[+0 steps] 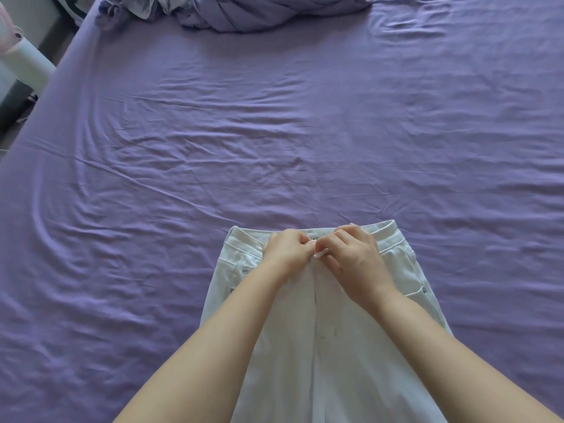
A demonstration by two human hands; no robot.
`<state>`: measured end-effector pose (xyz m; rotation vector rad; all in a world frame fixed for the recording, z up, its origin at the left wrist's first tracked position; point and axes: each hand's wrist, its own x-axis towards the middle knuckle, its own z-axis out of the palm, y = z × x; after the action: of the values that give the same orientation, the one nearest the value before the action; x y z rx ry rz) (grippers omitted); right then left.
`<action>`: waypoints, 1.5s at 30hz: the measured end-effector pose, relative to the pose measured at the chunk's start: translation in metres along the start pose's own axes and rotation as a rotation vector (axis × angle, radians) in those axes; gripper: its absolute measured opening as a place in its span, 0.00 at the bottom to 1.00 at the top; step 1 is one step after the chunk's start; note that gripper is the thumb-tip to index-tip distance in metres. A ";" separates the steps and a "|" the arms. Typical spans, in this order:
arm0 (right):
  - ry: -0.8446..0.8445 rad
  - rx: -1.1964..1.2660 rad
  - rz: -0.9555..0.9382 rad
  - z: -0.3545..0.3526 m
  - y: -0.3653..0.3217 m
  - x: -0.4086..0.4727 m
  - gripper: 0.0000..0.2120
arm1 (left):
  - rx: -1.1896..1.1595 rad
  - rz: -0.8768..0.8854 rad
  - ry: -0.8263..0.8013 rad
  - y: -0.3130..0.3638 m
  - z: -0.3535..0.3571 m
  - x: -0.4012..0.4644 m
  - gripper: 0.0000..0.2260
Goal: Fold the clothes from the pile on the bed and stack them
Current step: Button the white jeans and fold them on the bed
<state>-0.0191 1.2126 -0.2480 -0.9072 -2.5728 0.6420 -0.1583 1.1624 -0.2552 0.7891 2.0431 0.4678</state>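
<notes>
1 white trousers [351,346], 2 hands, left hand [285,250] & right hand [354,257], fingers pinching waistband.

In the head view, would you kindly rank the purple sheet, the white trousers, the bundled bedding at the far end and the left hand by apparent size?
1. Purple sheet
2. White trousers, though nearness to the camera enlarges them
3. Bundled bedding, cut off by the frame's top edge, so its rank is unsure
4. Left hand, pinching the waistband

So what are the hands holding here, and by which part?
Both hands hold the white trousers at the middle of the waistband: the left hand and right hand pinch the front closure from either side, seemingly at the button.
</notes>
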 end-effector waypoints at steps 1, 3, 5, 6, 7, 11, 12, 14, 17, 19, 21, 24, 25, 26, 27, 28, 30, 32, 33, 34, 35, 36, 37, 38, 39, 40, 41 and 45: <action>0.002 -0.001 0.010 -0.003 -0.002 0.002 0.02 | -0.067 -0.008 -0.026 0.001 -0.001 -0.001 0.10; 0.002 0.001 0.016 -0.008 -0.005 0.004 0.02 | -0.189 -0.013 -0.068 0.002 -0.004 -0.004 0.11; -0.019 0.026 0.048 -0.011 -0.007 0.006 0.02 | -0.235 0.001 -0.092 0.002 -0.008 -0.007 0.13; -0.039 0.044 0.069 -0.012 -0.007 0.007 0.01 | -0.244 0.012 -0.094 0.002 -0.009 -0.008 0.13; -0.062 0.053 0.083 -0.012 -0.007 0.007 0.02 | -0.249 0.024 -0.092 0.002 -0.011 -0.009 0.13; -0.101 0.004 0.075 -0.009 -0.004 0.007 0.04 | -0.291 0.056 -0.083 0.002 -0.012 -0.012 0.12; -0.104 0.004 0.077 -0.008 -0.002 0.007 0.05 | -0.281 0.080 -0.085 0.002 -0.012 -0.013 0.15; -0.117 0.027 0.092 -0.006 0.000 0.006 0.06 | -0.239 0.160 -0.107 -0.003 -0.011 -0.015 0.23; -0.132 0.089 0.119 -0.003 0.002 0.009 0.07 | -0.226 0.235 -0.086 -0.011 -0.012 -0.016 0.20; -0.144 0.136 0.164 -0.002 0.002 0.011 0.11 | -0.226 0.240 -0.024 -0.013 -0.011 -0.013 0.15; -0.145 0.141 0.196 -0.001 0.005 0.012 0.15 | -0.195 0.239 0.049 -0.013 -0.007 -0.011 0.12; -0.171 0.085 0.223 0.001 0.008 0.010 0.16 | -0.122 0.242 0.139 -0.012 0.001 -0.009 0.10; -0.185 0.088 0.235 0.002 0.007 0.010 0.16 | -0.118 0.237 0.153 -0.013 0.003 -0.009 0.10; -0.196 0.106 0.250 0.002 0.007 0.010 0.16 | -0.132 0.226 0.157 -0.013 0.004 -0.009 0.10; -0.202 0.134 0.268 0.003 0.006 0.011 0.16 | -0.160 0.211 0.152 -0.013 0.005 -0.009 0.11; -0.207 0.161 0.284 0.003 0.005 0.011 0.16 | -0.188 0.197 0.143 -0.013 0.005 -0.009 0.11; -0.222 0.198 0.303 0.002 0.003 0.013 0.16 | -0.215 0.178 0.128 -0.013 0.005 -0.009 0.11; -0.240 0.200 0.302 0.001 0.002 0.013 0.16 | -0.243 0.162 0.110 -0.011 0.005 -0.010 0.11; -0.246 0.193 0.298 0.001 0.003 0.013 0.16 | -0.266 0.159 0.096 -0.011 0.005 -0.010 0.12; -0.249 0.192 0.294 0.001 0.003 0.013 0.16 | -0.288 0.160 0.076 -0.011 0.005 -0.010 0.12; -0.251 0.196 0.290 0.001 0.003 0.013 0.16 | -0.311 0.160 0.053 -0.011 0.006 -0.010 0.12; -0.253 0.205 0.285 0.001 0.004 0.013 0.16 | -0.336 0.153 0.035 -0.011 0.006 -0.011 0.12; -0.253 0.219 0.281 0.001 0.004 0.014 0.15 | -0.361 0.143 0.019 -0.011 0.006 -0.011 0.12; -0.251 0.238 0.284 0.000 0.005 0.014 0.15 | -0.385 0.134 0.004 -0.011 0.006 -0.012 0.12; -0.249 0.260 0.291 0.000 0.006 0.015 0.14 | -0.401 0.128 -0.008 -0.011 0.006 -0.012 0.13; -0.252 0.278 0.298 -0.001 0.007 0.015 0.13 | -0.404 0.129 -0.018 -0.010 0.005 -0.014 0.14; -0.261 0.288 0.302 -0.002 0.008 0.016 0.13 | -0.374 0.140 -0.022 -0.009 0.004 -0.015 0.15; -0.342 0.310 0.275 -0.009 0.014 0.017 0.11 | -0.046 0.269 0.003 -0.007 -0.002 -0.018 0.22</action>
<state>-0.0207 1.2362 -0.2446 -1.1316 -2.5404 1.3367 -0.1551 1.1444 -0.2472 1.0415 1.9296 0.6634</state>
